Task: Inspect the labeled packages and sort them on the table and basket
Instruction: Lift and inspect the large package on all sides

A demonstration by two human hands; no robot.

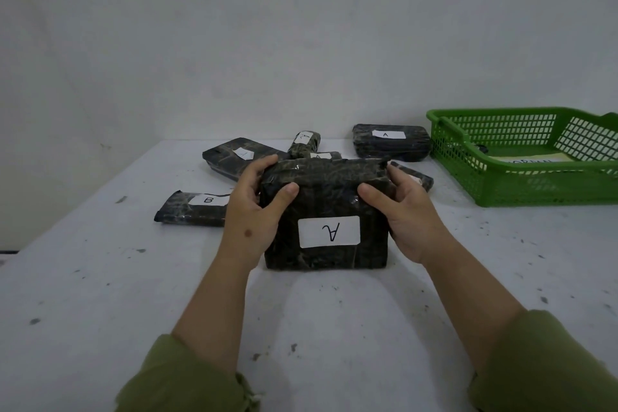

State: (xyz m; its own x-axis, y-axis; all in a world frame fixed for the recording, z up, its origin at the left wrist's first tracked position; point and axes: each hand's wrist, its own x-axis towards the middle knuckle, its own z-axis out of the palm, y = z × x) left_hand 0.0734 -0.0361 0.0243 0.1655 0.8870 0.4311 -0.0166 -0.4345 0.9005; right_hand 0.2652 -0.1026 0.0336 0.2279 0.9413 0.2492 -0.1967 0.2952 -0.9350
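Observation:
A large black-wrapped package [326, 197] stands tilted on the white table [100, 278] in the middle, its white label "A" upside down towards me. My left hand [254, 207] grips its left side, thumb on the front and fingers over the top corner. My right hand [404, 211] grips its right side the same way. Behind it lie several more black packages: one marked "B" [197, 207] at the left, one marked "A" [391, 142] at the back right, a flat one [234, 157] and a small rolled one [305, 142].
A green plastic basket [521, 184] sits at the right on the table, with a sheet of paper inside. Another small package [414, 177] pokes out behind my right hand. A bare grey wall rises behind the table's far edge.

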